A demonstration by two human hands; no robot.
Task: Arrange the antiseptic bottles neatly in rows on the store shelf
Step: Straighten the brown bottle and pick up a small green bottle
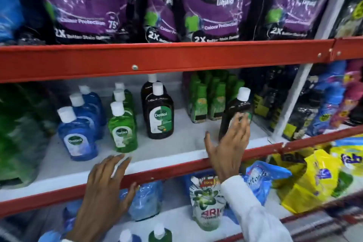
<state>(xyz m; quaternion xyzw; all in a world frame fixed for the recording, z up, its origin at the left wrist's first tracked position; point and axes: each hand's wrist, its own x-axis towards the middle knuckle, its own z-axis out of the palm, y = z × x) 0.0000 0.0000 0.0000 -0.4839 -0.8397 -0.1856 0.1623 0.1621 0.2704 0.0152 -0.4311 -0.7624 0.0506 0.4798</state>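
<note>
On the white middle shelf (176,143) stand three short rows of white-capped antiseptic bottles: a blue row (78,135), a green row (122,129) and a brown row (160,116). Farther right a lone brown bottle (236,108) stands tilted. My right hand (229,143) lies against its front with fingers spread over the label, thumb apart on the left. My left hand (107,180) hovers open at the shelf's red front edge (167,173), below the green row, holding nothing.
Green boxed bottles (208,100) stand behind the lone brown bottle. Large green bottles (17,127) fill the shelf's left end, dark packs (265,102) the right. Purple detergent pouches (210,2) hang above. Below lie refill pouches (206,202), yellow bags (306,179) and two more capped bottles (159,232).
</note>
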